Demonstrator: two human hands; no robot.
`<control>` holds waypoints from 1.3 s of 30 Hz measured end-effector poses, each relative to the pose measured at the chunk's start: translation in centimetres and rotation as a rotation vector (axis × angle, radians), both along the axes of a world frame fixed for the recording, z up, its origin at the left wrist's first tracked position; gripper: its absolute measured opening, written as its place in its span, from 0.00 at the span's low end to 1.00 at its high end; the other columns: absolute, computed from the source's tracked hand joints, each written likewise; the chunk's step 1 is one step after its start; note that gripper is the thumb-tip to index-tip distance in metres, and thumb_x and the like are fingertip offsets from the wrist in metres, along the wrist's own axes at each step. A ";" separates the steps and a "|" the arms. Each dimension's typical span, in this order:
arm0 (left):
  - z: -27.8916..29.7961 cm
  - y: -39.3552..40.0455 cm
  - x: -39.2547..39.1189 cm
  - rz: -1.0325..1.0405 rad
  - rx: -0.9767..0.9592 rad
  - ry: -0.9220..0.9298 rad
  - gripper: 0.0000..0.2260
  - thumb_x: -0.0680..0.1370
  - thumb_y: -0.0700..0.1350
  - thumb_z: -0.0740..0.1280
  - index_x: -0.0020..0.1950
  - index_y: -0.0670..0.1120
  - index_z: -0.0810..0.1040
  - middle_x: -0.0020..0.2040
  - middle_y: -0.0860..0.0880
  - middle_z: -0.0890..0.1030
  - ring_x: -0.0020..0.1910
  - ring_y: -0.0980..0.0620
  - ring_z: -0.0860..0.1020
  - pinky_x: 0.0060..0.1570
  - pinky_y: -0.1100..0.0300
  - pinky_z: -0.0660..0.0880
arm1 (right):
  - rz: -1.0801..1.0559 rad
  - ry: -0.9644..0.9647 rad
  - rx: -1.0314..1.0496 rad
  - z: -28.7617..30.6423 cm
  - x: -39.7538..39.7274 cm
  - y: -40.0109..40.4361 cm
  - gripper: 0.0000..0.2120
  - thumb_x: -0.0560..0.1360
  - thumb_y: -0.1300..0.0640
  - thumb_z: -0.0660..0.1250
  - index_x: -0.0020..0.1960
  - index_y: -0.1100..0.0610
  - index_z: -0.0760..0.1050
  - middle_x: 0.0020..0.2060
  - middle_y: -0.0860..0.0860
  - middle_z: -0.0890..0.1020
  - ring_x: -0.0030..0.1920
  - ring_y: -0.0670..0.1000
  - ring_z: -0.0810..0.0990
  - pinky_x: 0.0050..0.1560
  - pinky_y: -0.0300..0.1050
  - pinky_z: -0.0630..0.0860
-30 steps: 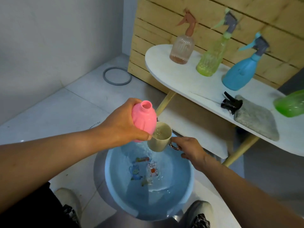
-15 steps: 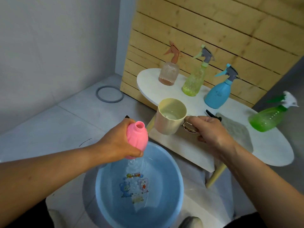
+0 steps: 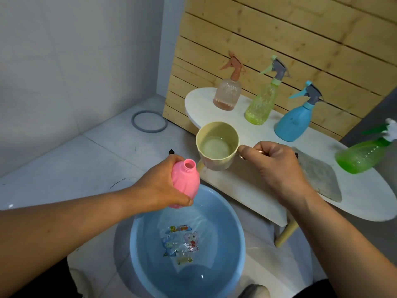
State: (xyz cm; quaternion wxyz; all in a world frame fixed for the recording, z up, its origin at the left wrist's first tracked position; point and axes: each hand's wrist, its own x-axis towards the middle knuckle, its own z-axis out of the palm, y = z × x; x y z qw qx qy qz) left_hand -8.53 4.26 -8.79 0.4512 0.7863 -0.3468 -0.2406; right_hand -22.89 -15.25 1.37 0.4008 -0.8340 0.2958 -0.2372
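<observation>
My left hand (image 3: 159,188) grips a pink bottle (image 3: 185,184) with no cap, its open neck pointing up, above the far rim of a blue basin (image 3: 240,239) holding water. My right hand (image 3: 277,166) holds a cream cup (image 3: 217,145) by its handle, just beyond and to the right of the bottle's mouth. The cup is upright and has a little water in it.
A white oval table (image 3: 354,203) carries a peach spray bottle (image 3: 227,93), a yellow-green one (image 3: 261,104), a blue one (image 3: 294,121) and a green one (image 3: 363,155) lying tilted, plus a grey cloth (image 3: 318,177). A wooden slat wall stands behind; a grey ring (image 3: 149,123) lies on the floor.
The cup rose from beside the bottle's mouth over the basin to a level position higher and to the right. The bottle stayed in my left hand, now more upright.
</observation>
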 end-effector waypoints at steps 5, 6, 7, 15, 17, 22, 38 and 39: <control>0.0 -0.2 -0.1 -0.014 0.003 -0.016 0.41 0.59 0.50 0.85 0.65 0.61 0.66 0.56 0.62 0.75 0.53 0.58 0.77 0.41 0.64 0.79 | 0.015 0.011 -0.097 0.0 -0.2 0.3 0.22 0.75 0.47 0.74 0.32 0.59 0.70 0.22 0.44 0.65 0.25 0.44 0.61 0.25 0.35 0.59; 0.0 -0.2 -0.2 -0.018 0.003 -0.019 0.41 0.59 0.50 0.85 0.65 0.61 0.66 0.56 0.62 0.75 0.53 0.58 0.77 0.42 0.63 0.80 | 0.016 0.013 -0.115 -0.1 -0.2 0.3 0.22 0.75 0.46 0.74 0.32 0.60 0.71 0.23 0.44 0.65 0.26 0.44 0.61 0.26 0.36 0.59; 0.1 -0.3 -0.2 -0.022 0.004 -0.022 0.41 0.59 0.50 0.85 0.65 0.61 0.66 0.57 0.62 0.75 0.53 0.58 0.77 0.42 0.63 0.80 | 0.017 0.015 -0.131 -0.1 -0.3 0.4 0.22 0.74 0.46 0.73 0.33 0.61 0.72 0.23 0.45 0.66 0.26 0.44 0.61 0.26 0.37 0.60; 0.2 -0.4 -0.4 -0.055 -0.006 -0.028 0.41 0.60 0.50 0.85 0.66 0.61 0.65 0.57 0.63 0.74 0.54 0.58 0.76 0.41 0.65 0.79 | 0.030 0.052 -0.271 0.0 -0.5 0.7 0.21 0.74 0.46 0.73 0.32 0.59 0.72 0.22 0.46 0.67 0.27 0.46 0.63 0.30 0.45 0.63; 0.2 -0.4 -0.4 -0.057 -0.003 -0.034 0.42 0.60 0.50 0.85 0.66 0.61 0.65 0.57 0.63 0.74 0.54 0.58 0.76 0.41 0.65 0.79 | 0.024 0.053 -0.310 -0.1 -0.4 0.8 0.21 0.74 0.45 0.72 0.32 0.59 0.71 0.23 0.47 0.68 0.28 0.47 0.65 0.31 0.46 0.64; 0.0 -0.4 -0.3 -0.056 0.011 -0.040 0.43 0.60 0.51 0.86 0.68 0.60 0.65 0.58 0.62 0.74 0.55 0.57 0.76 0.44 0.61 0.82 | 0.015 0.025 -0.364 -0.1 -0.4 0.9 0.21 0.73 0.45 0.72 0.32 0.57 0.70 0.24 0.47 0.68 0.30 0.50 0.66 0.33 0.48 0.65; -0.2 -0.2 -0.3 -0.057 0.011 -0.040 0.44 0.60 0.51 0.86 0.68 0.59 0.64 0.58 0.62 0.73 0.55 0.58 0.75 0.44 0.63 0.81 | 0.028 -0.005 -0.429 0.1 -0.3 1.8 0.20 0.74 0.47 0.72 0.30 0.54 0.69 0.26 0.47 0.69 0.30 0.49 0.68 0.33 0.47 0.63; -0.2 -0.2 -0.3 -0.060 0.010 -0.040 0.44 0.60 0.51 0.86 0.68 0.60 0.64 0.58 0.62 0.73 0.55 0.58 0.75 0.44 0.63 0.81 | 0.029 -0.004 -0.433 0.1 -0.3 1.8 0.20 0.74 0.47 0.72 0.30 0.54 0.69 0.26 0.48 0.69 0.30 0.49 0.68 0.33 0.47 0.63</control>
